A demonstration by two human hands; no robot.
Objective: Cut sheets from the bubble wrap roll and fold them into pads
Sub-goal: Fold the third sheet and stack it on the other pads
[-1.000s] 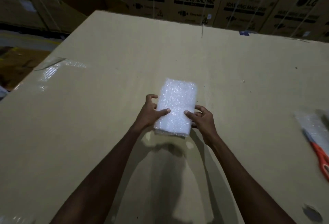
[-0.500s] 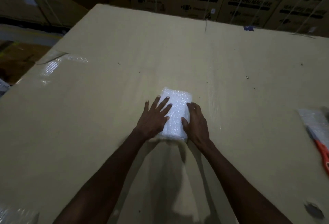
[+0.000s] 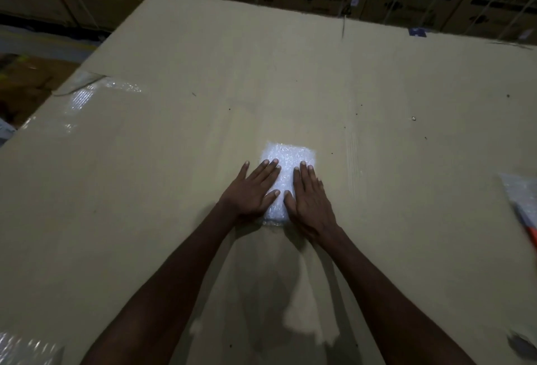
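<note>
One folded bubble wrap pad [image 3: 286,178] is pressed flat under the left hand [image 3: 252,190] and right hand [image 3: 310,200], fingers straight; more sheets presumably remain uncut

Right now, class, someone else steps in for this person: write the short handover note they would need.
Left hand: open, flat, pressing the folded bubble wrap pad.
Right hand: open, flat, pressing the same pad.
The pad lies on the cardboard surface; an orange-handled tool lies at the right edge.
Done: this pad is folded.
Left: release it, cut more sheets. The roll is not in view.
</note>
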